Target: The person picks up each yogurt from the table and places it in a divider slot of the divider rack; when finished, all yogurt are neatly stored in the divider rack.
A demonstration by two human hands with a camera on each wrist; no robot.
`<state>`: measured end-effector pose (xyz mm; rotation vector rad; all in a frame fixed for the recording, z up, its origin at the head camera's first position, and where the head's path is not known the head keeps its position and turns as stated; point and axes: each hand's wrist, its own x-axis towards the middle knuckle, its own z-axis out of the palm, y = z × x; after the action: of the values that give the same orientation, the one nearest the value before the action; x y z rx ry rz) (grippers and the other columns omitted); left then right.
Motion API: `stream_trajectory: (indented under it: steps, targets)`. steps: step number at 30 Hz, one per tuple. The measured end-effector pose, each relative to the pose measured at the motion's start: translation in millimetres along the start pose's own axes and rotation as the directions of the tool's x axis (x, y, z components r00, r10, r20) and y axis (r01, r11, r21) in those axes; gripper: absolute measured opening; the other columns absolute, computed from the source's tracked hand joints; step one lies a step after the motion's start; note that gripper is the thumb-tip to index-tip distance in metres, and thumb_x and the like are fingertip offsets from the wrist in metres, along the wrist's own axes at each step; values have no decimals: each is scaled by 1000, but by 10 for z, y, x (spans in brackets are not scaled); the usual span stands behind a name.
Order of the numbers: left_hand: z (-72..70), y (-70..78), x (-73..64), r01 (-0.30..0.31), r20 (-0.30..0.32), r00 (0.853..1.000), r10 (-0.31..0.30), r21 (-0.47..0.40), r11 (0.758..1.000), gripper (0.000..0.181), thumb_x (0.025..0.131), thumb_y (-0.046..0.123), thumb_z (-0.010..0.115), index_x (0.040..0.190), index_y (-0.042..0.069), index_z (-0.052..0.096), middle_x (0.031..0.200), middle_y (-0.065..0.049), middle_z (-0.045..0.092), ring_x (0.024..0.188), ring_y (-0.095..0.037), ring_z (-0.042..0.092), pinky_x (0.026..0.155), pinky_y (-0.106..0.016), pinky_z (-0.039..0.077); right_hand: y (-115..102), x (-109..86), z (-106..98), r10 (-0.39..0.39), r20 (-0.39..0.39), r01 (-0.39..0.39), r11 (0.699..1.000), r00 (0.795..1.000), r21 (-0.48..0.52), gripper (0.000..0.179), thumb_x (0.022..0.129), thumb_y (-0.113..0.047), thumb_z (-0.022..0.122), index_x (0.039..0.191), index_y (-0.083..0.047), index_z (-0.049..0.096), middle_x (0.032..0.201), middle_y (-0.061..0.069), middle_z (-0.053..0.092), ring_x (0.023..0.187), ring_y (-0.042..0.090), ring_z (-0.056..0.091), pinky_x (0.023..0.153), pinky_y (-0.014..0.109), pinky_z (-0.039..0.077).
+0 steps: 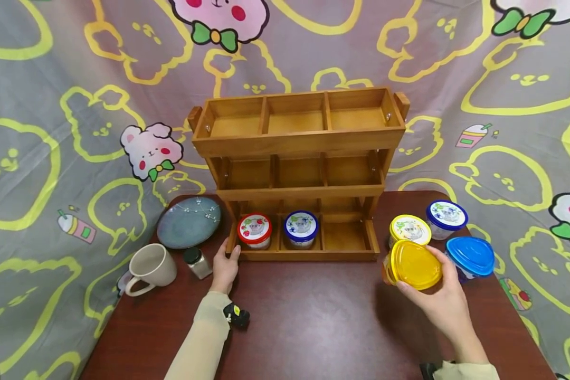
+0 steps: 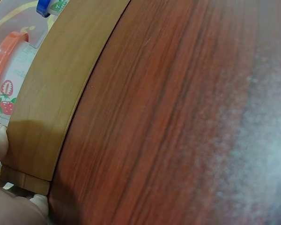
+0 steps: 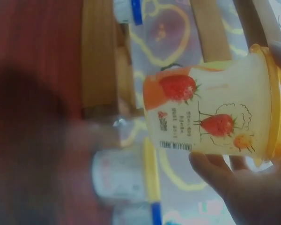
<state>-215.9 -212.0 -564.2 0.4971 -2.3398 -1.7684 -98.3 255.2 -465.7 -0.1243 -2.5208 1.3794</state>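
At the front left corner of the three-tier wooden shelf (image 1: 299,140), my left hand (image 1: 225,272) grips the bottom tier's edge. The left wrist view shows the thumb and fingers around that wooden corner. My right hand (image 1: 448,301) holds a plastic tub with a yellow lid (image 1: 417,265) above the table, tilted. Strawberries are printed on this tub's side (image 3: 201,110) in the right wrist view. On the bottom tier, a red-lidded tub (image 1: 254,230) sits in the left compartment and a blue-lidded tub (image 1: 301,229) in the middle one.
Right of the shelf stand a round yellow-lidded tub (image 1: 410,229), a round blue-lidded tub (image 1: 446,217) and a tub with a plain blue lid (image 1: 471,255). A blue-grey plate (image 1: 188,222), a beige mug (image 1: 153,265) and a black-capped jar (image 1: 198,263) are on the left.
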Motion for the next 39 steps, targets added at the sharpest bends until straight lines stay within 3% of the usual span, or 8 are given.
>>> stream_trajectory:
  steps: [5, 12, 16, 22, 29, 35, 39]
  targets:
    - [-5, -1, 9, 6, 7, 1000, -6, 2, 1000, 58, 102, 19, 56, 153, 2, 34, 154, -21, 36, 141, -34, 32, 117, -47, 25, -124, 221, 44, -67, 61, 64, 997, 996, 39, 93, 82, -27, 84, 155, -21, 26, 139, 16, 39, 116, 34, 44, 82, 5, 38]
    - [-15, 10, 2, 1, -3, 1000, -1, -14, 1000, 57, 103, 19, 56, 153, 2, 34, 154, -20, 37, 141, -34, 33, 116, -47, 25, -215, 491, 198, -111, 149, 81, 978, 983, 192, 93, 83, -24, 82, 154, -21, 21, 138, 11, 42, 118, 29, 51, 85, 11, 47]
    - [-13, 15, -10, 0, 1, 1000, 0, -21, 1000, 57, 102, 18, 57, 152, 1, 35, 154, -20, 37, 141, -34, 32, 117, -46, 25, -210, 641, 273, -102, 191, 65, 979, 976, 191, 93, 83, -28, 83, 152, -13, 23, 138, 15, 42, 120, 35, 52, 86, 13, 48]
    - [-18, 31, -27, 9, 2, 1000, -9, -34, 999, 57, 102, 17, 57, 152, 1, 35, 154, -20, 37, 142, -34, 31, 117, -47, 24, -152, 861, 391, -75, 270, 36, 988, 960, 148, 96, 81, -40, 82, 153, -13, 23, 140, 16, 41, 124, 37, 50, 97, 33, 48]
    - [-23, -1, -14, -31, 2, 1000, 31, -48, 998, 56, 102, 15, 57, 151, -1, 36, 150, -23, 41, 137, -36, 38, 114, -47, 29, -49, 1055, 592, -129, 302, 94, 987, 945, 128, 94, 82, -37, 82, 152, -8, 26, 136, 17, 47, 116, 32, 54, 91, 16, 46]
    - [-30, 1, -32, -25, 8, 1000, 25, -56, 998, 56, 102, 15, 57, 151, -1, 35, 151, -23, 40, 139, -35, 36, 115, -47, 28, 19, 1225, 741, -145, 317, 131, 989, 937, 66, 94, 81, -37, 83, 151, -4, 29, 135, 23, 44, 116, 36, 49, 101, 50, 41]
    - [-31, -3, -27, -30, -1, 1000, 30, -57, 998, 56, 102, 15, 56, 151, -1, 36, 150, -23, 41, 138, -35, 36, 115, -47, 28, 47, 1311, 811, -140, 353, 131, 990, 925, 50, 96, 80, -40, 83, 150, -2, 29, 137, 25, 40, 118, 38, 45, 104, 57, 37]
